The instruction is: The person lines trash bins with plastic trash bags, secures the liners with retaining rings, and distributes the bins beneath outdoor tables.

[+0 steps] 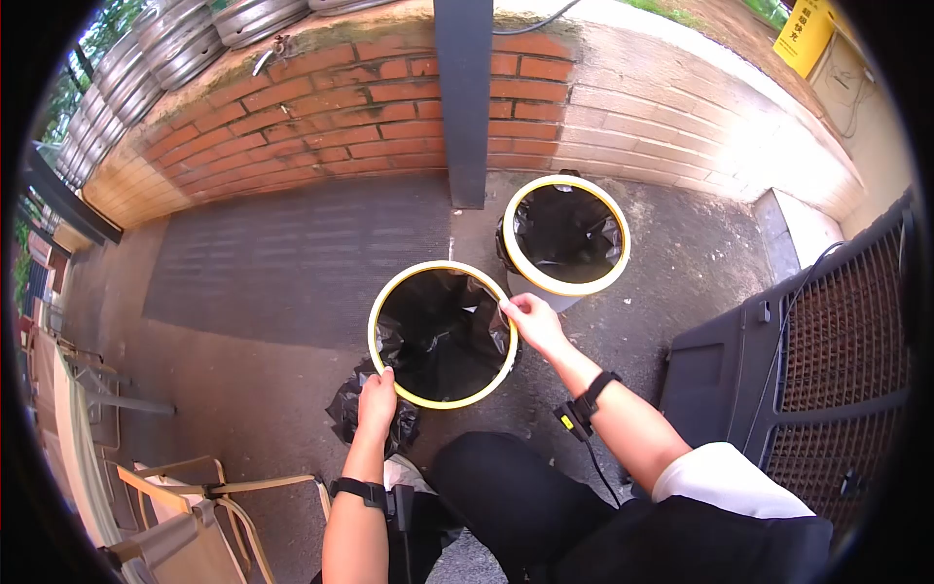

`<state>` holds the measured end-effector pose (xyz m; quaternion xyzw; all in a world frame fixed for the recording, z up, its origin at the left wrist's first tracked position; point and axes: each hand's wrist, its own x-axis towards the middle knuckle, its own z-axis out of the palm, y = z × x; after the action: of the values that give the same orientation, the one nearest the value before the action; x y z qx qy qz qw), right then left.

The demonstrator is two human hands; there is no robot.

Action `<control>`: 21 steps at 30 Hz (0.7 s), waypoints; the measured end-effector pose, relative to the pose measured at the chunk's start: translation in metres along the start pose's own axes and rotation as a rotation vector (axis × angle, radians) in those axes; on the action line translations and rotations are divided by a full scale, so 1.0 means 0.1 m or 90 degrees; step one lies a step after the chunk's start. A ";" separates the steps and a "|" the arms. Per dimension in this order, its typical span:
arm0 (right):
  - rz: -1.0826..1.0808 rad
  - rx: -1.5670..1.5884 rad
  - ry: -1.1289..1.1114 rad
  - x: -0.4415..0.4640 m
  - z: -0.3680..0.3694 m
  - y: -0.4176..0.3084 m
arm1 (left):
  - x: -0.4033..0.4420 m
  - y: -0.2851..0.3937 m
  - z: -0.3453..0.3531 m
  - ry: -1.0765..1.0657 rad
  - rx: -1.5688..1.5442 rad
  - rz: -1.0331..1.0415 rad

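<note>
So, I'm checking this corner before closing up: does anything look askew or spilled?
Mildly odd: black plastic bunches loosely outside the near bin, beside the left hand, while far less shows on the bin's other side. I see no spill.

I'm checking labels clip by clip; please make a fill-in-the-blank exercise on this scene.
The left hand and right hand both touch the circular ____ around the opening of the nearer bin.
The liner in that bin is coloured ____.
The hand closer to the farther bin is the ____ hand.
The sign at the top right has a ____ background.

Missing words: rim; black; right; yellow.
</note>
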<state>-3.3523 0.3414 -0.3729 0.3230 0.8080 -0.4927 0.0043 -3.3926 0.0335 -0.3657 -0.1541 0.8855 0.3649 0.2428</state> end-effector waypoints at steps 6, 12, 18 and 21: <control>0.167 0.453 -0.292 -0.55 -0.03 0.14 | -0.12 -0.12 0.08 -0.081 -0.201 0.028; 0.111 0.449 -0.266 -0.39 0.26 0.06 | -0.11 -0.05 -0.18 -0.069 -0.226 0.045; 0.114 0.515 -0.270 -0.04 1.08 -0.48 | 0.29 0.05 -1.19 0.071 -0.399 0.004; 0.120 0.415 -0.237 -0.01 1.29 -0.69 | 0.33 0.06 -1.56 0.120 -0.390 0.029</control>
<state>-3.4280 0.2167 -0.3847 0.2853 0.5612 -0.7714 0.0929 -3.4723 -0.0785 -0.2839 -0.2331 0.7561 0.6043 0.0940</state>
